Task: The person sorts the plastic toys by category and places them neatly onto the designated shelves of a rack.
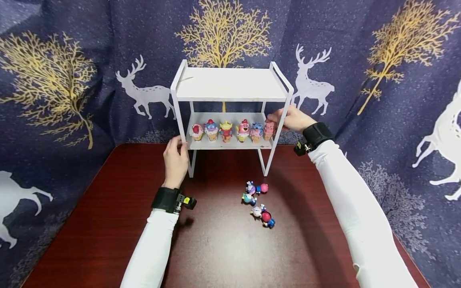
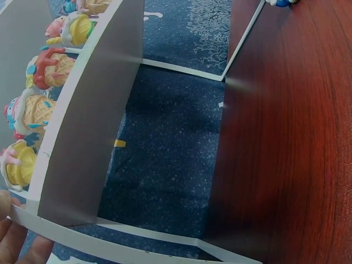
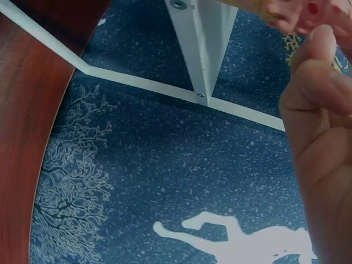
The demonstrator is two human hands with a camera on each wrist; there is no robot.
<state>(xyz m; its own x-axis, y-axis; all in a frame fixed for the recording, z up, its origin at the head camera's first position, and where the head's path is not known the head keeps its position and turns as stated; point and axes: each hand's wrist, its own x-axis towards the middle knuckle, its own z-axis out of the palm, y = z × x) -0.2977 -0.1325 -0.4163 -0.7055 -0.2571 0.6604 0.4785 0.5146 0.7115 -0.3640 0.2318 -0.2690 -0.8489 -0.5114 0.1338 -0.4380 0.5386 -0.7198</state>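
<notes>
A small white two-tier shelf rack [image 1: 230,99] stands on the table. My left hand [image 1: 175,162] grips its left front post beside the lower tier; in the left wrist view, fingers [image 2: 11,242] show around the white frame. Several ice-cream-cone figurines [image 1: 226,131] stand in a row on the lower tier. At the row's right end is a pink cone figurine [image 1: 268,130]. My right hand [image 1: 293,119] reaches in from the rack's right side and pinches this figurine, also visible as a pink shape [image 3: 308,15] at the top of the right wrist view.
Several small round-headed figurines [image 1: 257,211] lie in a loose group on the dark red table [image 1: 216,248], in front of the rack. A blue curtain [image 1: 144,36] with deer and trees hangs behind the table.
</notes>
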